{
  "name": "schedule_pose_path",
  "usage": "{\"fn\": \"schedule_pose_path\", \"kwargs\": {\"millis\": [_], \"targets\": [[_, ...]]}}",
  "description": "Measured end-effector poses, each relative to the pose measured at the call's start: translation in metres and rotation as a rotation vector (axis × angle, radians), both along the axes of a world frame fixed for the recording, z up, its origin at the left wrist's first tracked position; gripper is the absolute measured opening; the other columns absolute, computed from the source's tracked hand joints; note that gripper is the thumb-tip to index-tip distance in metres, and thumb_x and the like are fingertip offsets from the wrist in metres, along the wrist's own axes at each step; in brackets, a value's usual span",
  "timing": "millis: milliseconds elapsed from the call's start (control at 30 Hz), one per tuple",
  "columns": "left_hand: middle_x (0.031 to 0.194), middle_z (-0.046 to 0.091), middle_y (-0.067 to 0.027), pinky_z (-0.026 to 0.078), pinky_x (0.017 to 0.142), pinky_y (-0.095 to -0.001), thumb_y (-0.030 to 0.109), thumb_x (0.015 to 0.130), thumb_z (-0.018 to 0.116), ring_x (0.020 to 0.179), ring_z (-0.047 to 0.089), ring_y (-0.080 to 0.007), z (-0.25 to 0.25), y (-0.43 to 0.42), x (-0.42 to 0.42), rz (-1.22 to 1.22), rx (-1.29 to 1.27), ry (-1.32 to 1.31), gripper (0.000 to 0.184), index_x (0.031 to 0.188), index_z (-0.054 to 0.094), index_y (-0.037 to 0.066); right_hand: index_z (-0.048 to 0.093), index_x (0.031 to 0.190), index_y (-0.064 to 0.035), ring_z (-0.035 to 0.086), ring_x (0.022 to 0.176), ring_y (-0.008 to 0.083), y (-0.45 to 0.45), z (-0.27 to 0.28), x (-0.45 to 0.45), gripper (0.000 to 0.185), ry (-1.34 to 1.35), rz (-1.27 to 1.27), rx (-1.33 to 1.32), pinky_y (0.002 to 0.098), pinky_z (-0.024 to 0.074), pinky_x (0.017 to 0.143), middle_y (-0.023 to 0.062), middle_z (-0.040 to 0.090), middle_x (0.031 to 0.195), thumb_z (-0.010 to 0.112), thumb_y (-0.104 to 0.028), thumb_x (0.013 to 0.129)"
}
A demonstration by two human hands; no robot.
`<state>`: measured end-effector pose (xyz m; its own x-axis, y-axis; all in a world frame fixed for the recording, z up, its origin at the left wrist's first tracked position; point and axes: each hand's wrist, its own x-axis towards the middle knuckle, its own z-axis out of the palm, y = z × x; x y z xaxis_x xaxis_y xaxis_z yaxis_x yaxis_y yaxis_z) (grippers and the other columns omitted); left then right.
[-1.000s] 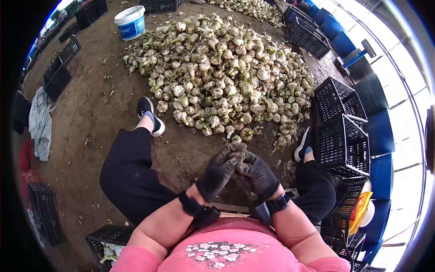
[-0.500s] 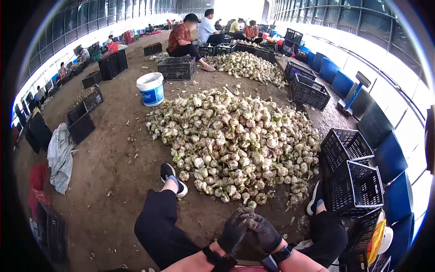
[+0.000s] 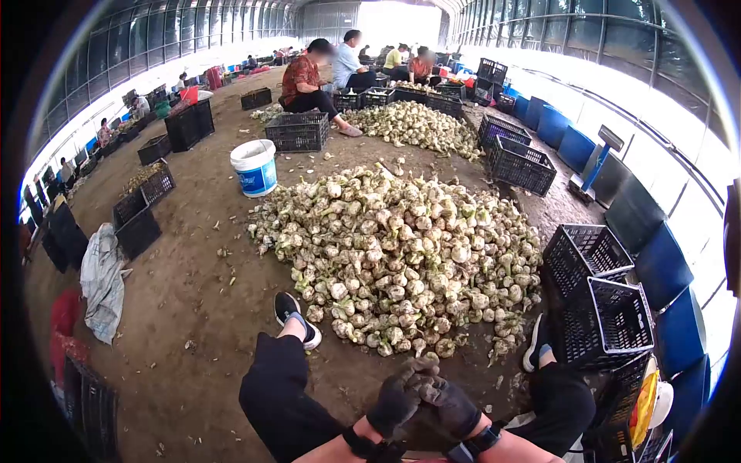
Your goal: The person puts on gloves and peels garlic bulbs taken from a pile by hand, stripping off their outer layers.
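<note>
My left hand and my right hand wear dark work gloves and meet in front of me, low in the view. The fingers of both are closed and pressed together. Dirt-coloured fingertips cover whatever lies between them, so I cannot make it out. Just beyond my fingers is the near edge of a large heap of garlic bulbs, pale and soil-stained, some with short green stems. My knees are apart, with a dark shoe on each side of the heap.
A white and blue bucket stands behind the heap on the left. Black plastic crates line the right, near blue sheets and a platform scale. A pale sack lies at left. Several people sit by another garlic heap farther back.
The view has tilted slightly upward, so the scene sits lower in the frame. My hands stay together, turned a little, with fingers still closed.
</note>
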<state>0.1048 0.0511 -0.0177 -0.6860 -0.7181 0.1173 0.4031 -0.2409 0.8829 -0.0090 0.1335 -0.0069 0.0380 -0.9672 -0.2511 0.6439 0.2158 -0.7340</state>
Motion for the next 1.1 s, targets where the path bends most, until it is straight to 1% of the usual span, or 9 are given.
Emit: {"fn": "schedule_pose_path", "kwargs": {"millis": [200, 300, 433, 633, 733, 800, 833, 900, 1100], "targets": [[0.106, 0.065, -0.0093, 0.052, 0.085, -0.0317, -0.008, 0.078, 0.063, 0.097, 0.063, -0.0187, -0.016, 0.001, -0.007, 0.28, -0.531, 0.026, 0.031, 0.107, 0.063, 0.0, 0.053, 0.123, -0.0043, 0.058, 0.103, 0.0178, 0.006, 0.014, 0.002, 0.032, -0.063, -0.005, -0.003, 0.0322, 0.0463, 0.092, 0.0062, 0.061, 0.115, 0.055, -0.019, 0.094], [0.104, 0.066, -0.0099, 0.053, 0.082, -0.0315, -0.008, 0.077, 0.064, 0.095, 0.064, -0.0192, -0.006, 0.013, -0.007, 0.26, -0.182, 0.097, 0.029, 0.104, 0.064, -0.001, 0.053, 0.123, -0.0041, 0.058, 0.104, 0.0193, -0.003, 0.032, 0.006, 0.034, -0.134, 0.087, -0.077, 0.0337, 0.0461, 0.093, 0.0072, 0.06, 0.116, 0.056, -0.02, 0.094], [0.1, 0.068, -0.011, 0.053, 0.082, -0.0299, -0.009, 0.081, 0.06, 0.094, 0.064, -0.0163, -0.003, 0.006, -0.007, 0.349, -0.446, -0.075, 0.019, 0.099, 0.065, -0.003, 0.053, 0.123, -0.0037, 0.057, 0.106, 0.0205, 0.005, 0.014, -0.003, 0.036, -0.166, 0.077, 0.051, 0.0351, 0.0453, 0.094, 0.0079, 0.059, 0.118, 0.057, -0.023, 0.094], [0.1, 0.067, -0.0113, 0.053, 0.081, -0.0302, -0.006, 0.081, 0.065, 0.093, 0.065, -0.0182, -0.002, 0.009, -0.009, 0.202, -0.071, -0.032, 0.022, 0.103, 0.063, -0.001, 0.055, 0.121, -0.0032, 0.057, 0.107, 0.0196, 0.007, 0.015, -0.002, 0.036, -0.218, 0.059, 0.037, 0.0348, 0.0449, 0.095, 0.008, 0.061, 0.116, 0.059, -0.024, 0.092], [0.101, 0.067, -0.0128, 0.053, 0.079, -0.031, -0.003, 0.082, 0.066, 0.092, 0.065, -0.0188, -0.006, 0.006, -0.007, 0.309, -0.522, -0.056, 0.023, 0.104, 0.063, -0.001, 0.057, 0.119, -0.0034, 0.057, 0.106, 0.0181, 0.017, 0.02, -0.011, 0.032, -0.022, 0.079, -0.031, 0.0341, 0.0449, 0.095, 0.0073, 0.061, 0.115, 0.059, -0.022, 0.092], [0.107, 0.066, -0.0149, 0.052, 0.086, -0.0343, 0.001, 0.08, 0.063, 0.101, 0.064, -0.0254, -0.008, 0.006, -0.007, 0.407, -0.899, -0.047, 0.036, 0.116, 0.061, 0.002, 0.059, 0.117, -0.0036, 0.056, 0.106, 0.0171, 0.02, 0.033, -0.018, 0.028, 0.666, 0.216, -0.149, 0.0338, 0.0447, 0.094, 0.0067, 0.061, 0.116, 0.057, -0.019, 0.093], [0.107, 0.066, -0.0149, 0.052, 0.086, -0.0343, 0.001, 0.08, 0.063, 0.101, 0.064, -0.0254, -0.008, 0.007, -0.008, 0.409, -0.9, -0.048, 0.036, 0.116, 0.061, 0.002, 0.059, 0.117, -0.0036, 0.056, 0.106, 0.0171, 0.021, 0.034, -0.017, 0.028, 0.665, 0.218, -0.151, 0.0338, 0.0447, 0.094, 0.0067, 0.061, 0.116, 0.057, -0.019, 0.093], [0.099, 0.066, -0.0118, 0.053, 0.079, -0.0317, -0.001, 0.083, 0.063, 0.093, 0.065, -0.0193, -0.007, 0.008, -0.012, 0.299, -0.66, 0.007, 0.026, 0.109, 0.06, 0.001, 0.059, 0.116, -0.0038, 0.057, 0.104, 0.0179, 0.023, 0.033, -0.015, 0.027, 0.052, 0.125, 0.039, 0.0345, 0.045, 0.094, 0.0057, 0.062, 0.114, 0.057, -0.019, 0.093], [0.103, 0.064, -0.0094, 0.051, 0.084, -0.0305, -0.002, 0.085, 0.059, 0.094, 0.064, -0.0193, -0.003, 0.011, -0.016, 0.023, -0.292, 0.036, 0.029, 0.114, 0.059, 0.0, 0.056, 0.12, -0.0041, 0.055, 0.109, 0.0219, 0.028, 0.021, -0.006, 0.027, 0.084, -0.004, -0.065, 0.0348, 0.0422, 0.098, 0.0053, 0.059, 0.12, 0.051, -0.016, 0.096]]}}
